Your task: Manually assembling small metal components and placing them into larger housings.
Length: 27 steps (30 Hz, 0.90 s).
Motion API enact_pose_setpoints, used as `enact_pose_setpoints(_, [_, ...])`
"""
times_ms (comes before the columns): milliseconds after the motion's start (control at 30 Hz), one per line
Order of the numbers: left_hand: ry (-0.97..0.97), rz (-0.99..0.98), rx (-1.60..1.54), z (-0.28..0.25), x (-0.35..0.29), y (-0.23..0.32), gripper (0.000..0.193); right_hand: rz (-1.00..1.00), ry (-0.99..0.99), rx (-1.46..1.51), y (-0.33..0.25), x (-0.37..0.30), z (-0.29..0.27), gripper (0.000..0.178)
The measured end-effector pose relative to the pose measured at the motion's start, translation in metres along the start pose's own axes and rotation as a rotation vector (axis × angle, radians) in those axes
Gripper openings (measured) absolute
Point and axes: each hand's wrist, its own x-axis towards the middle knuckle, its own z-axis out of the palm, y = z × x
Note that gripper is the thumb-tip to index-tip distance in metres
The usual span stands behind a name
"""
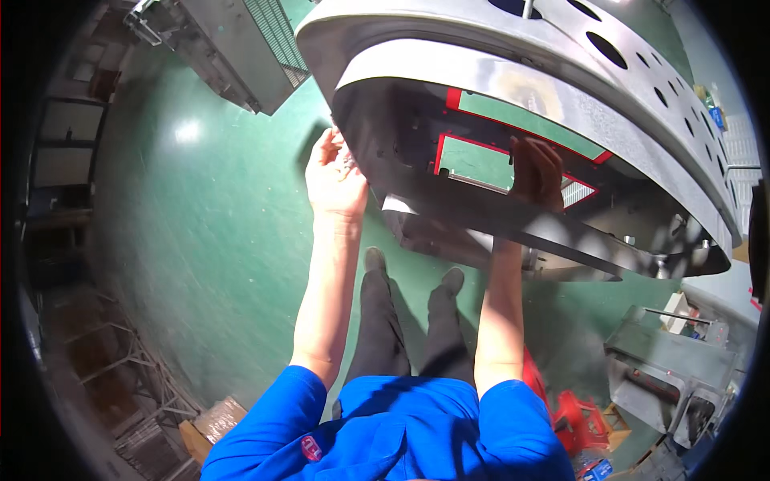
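Note:
A large metal housing with a rounded grey shell and a wide opening fills the upper right in front of me. My left hand is at its left outer edge, palm up. The fingers there are curled, and a small pale thing seems to be among them, too small to name. Through the opening, my right hand shows in shadow inside the housing, its forearm passing below the lower rim. Its fingers are raised and loosely bent, with nothing visible in them. Red-edged rectangular cutouts lie behind that hand.
A grey metal cabinet with a perforated panel stands at the upper left. Lower right are a grey metal frame part and a red stool. Racks line the left side; a wrapped box is at lower left. The floor is green.

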Motion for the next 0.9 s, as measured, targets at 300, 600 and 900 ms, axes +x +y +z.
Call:
enact_pose_setpoints(300, [-0.252, -0.198, -0.148, -0.002, 0.005, -0.001, 0.017, 0.123, 0.4, 0.255, -0.002, 0.019, 0.021, 0.019])
enact_pose_setpoints(600, [0.05, -0.27, -0.098, -0.01, 0.014, 0.002, 0.016, -0.019, 0.36, -0.306, -0.007, 0.027, 0.027, 0.02])
enact_pose_setpoints(900, [0.117, -0.402, -0.078, -0.002, 0.008, -0.021, 0.015, -0.322, 0.198, -0.648, 0.0, 0.056, 0.018, 0.018])
